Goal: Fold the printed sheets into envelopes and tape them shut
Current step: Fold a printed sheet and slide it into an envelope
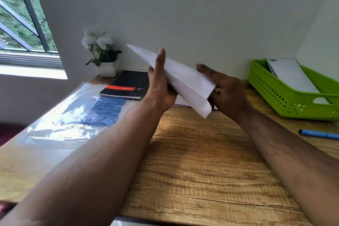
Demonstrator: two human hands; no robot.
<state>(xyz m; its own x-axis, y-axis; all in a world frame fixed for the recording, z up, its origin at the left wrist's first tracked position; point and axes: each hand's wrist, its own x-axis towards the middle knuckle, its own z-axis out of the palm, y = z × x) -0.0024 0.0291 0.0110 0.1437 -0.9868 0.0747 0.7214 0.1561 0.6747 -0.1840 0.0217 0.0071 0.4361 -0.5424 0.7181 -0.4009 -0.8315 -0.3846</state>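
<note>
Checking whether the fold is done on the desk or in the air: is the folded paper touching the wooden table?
Apart. The head view shows the folded paper raised between both hands, its lowest corner clear of the wooden table, with woodgrain visible beneath it.

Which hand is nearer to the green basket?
The right hand. It holds the lower end of the folded sheet above the desk, just left of the green basket. The left hand holds the same sheet from the far side, farther from the basket.
</note>
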